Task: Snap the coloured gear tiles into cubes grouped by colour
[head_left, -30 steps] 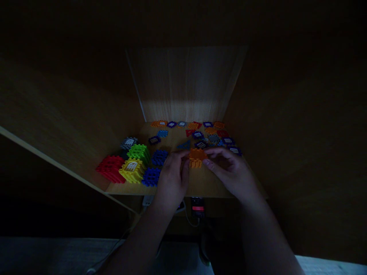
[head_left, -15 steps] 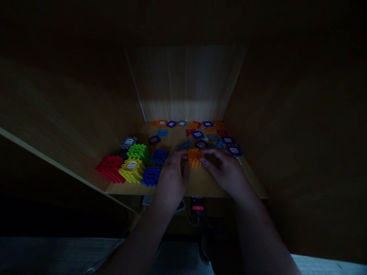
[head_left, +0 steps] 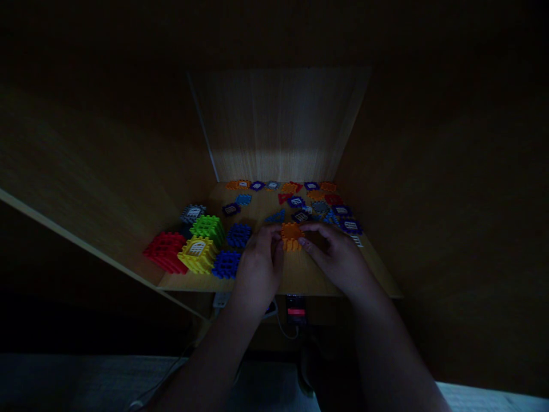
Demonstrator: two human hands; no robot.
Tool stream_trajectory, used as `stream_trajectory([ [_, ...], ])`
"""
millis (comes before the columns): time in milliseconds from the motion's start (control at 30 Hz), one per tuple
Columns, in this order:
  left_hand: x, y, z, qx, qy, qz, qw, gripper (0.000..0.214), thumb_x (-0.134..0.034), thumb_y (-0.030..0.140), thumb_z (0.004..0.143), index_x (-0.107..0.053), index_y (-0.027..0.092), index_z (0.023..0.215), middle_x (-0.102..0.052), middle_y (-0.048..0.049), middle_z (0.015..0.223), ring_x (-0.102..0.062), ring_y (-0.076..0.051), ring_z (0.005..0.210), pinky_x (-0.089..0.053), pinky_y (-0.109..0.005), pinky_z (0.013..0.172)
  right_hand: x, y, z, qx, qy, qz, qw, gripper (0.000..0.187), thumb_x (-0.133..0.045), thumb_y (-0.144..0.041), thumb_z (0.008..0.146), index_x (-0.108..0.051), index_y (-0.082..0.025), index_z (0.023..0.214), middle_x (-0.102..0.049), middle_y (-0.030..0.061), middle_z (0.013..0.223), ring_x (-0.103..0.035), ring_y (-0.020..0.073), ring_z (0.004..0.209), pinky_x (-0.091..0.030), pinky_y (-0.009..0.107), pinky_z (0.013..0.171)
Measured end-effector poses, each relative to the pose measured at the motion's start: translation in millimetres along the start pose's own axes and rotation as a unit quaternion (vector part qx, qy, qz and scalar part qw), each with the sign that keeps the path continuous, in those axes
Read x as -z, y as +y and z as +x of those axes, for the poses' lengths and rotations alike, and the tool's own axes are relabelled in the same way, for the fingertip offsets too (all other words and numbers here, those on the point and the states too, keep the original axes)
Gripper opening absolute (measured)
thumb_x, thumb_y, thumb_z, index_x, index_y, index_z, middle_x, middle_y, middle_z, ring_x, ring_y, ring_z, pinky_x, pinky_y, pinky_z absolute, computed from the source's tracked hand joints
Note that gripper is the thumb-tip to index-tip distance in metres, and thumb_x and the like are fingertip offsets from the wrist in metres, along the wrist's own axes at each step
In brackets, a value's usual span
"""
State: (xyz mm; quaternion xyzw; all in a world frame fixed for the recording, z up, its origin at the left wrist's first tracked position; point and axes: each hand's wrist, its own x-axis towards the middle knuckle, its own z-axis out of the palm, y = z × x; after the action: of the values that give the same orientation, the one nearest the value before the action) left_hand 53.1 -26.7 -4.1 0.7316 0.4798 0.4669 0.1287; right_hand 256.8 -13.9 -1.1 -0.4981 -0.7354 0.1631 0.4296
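Note:
Between my two hands is a small stack of orange toothed building tiles (head_left: pixel 292 236), over the front part of the wooden shelf. My left hand (head_left: pixel 261 257) grips its left side with thumb and fingers. On the right side, my right hand (head_left: pixel 332 252) pinches it between thumb and forefinger. Blue tile stacks (head_left: pixel 226 264) stand just left of my left hand. Beyond the orange stack lie a blue triangular piece (head_left: pixel 275 216) and a dark window tile (head_left: pixel 301 216). Whether the stack rests on the shelf I cannot tell.
At the left stand red (head_left: pixel 166 252), yellow (head_left: pixel 198 254) and green (head_left: pixel 207 229) tile stacks. Loose tiles, among them a purple window tile (head_left: pixel 350 225), lie along the back and right. Wooden walls enclose the shelf. Below its front edge are a phone (head_left: pixel 295 309) and a cable.
Almost nothing differs. Both hands keep hold of the orange stack in the same place; the view has shifted very slightly.

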Motion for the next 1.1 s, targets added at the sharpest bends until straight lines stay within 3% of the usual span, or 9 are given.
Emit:
stream_trajectory([
  [1100, -0.3, 0.6, -0.5, 0.007, -0.005, 0.001, 1.000, 0.029, -0.061, 0.007, 0.101, -0.060, 0.022, 0.126, -0.076, -0.0066, 0.113, -0.075, -0.024, 0.106, -0.062, -0.040, 0.095, -2.5, 2.7, -0.6, -0.010, -0.029, 0.023, 0.999, 0.035, -0.070, -0.039, 0.102, -0.065, -0.032, 0.136, -0.074, 0.0066, 0.140, -0.069, 0.0304, 0.132, -0.053, 0.052, 0.114],
])
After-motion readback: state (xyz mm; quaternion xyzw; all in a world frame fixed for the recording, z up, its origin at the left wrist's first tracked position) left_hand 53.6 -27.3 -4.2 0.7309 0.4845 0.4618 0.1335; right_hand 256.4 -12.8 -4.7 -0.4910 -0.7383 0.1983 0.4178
